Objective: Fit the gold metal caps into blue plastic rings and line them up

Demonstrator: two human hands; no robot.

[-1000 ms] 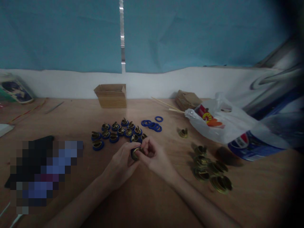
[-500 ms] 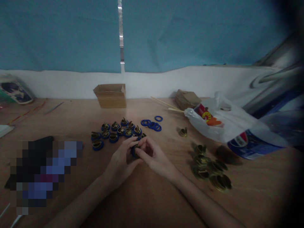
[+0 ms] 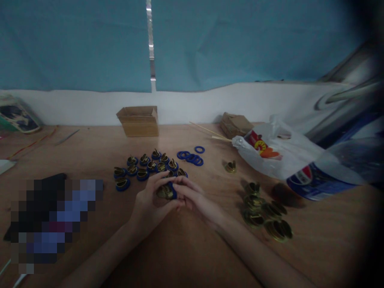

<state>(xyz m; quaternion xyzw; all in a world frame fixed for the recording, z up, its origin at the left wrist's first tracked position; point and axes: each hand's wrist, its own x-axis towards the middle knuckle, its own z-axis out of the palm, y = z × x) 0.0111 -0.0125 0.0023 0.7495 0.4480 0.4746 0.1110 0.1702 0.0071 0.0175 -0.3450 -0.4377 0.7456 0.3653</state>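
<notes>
A red, white and blue Pepsi logo marks the label of a bottle (image 3: 318, 182) at the right; its smaller print is unreadable. Beside it, a clear plastic bag (image 3: 295, 158) holds a red packet (image 3: 255, 139) with a yellow emblem, its lettering too small to read. A pixelated patch (image 3: 57, 224) hides the print of whatever lies at the left. Between them, the left hand (image 3: 151, 200) grips a brass piece (image 3: 165, 192) with thumb and fingers, and the right hand (image 3: 195, 198) closes on its blue-edged right side. Ringed brass pieces (image 3: 143, 174) cluster just beyond, the nearest partly hidden by the fingers; loose blue rings (image 3: 199, 149) lie beside them. Plain brass pieces (image 3: 253, 203) sit right of the hands, near the bottle. An open cardboard box (image 3: 140, 127) stands by the wall.
</notes>
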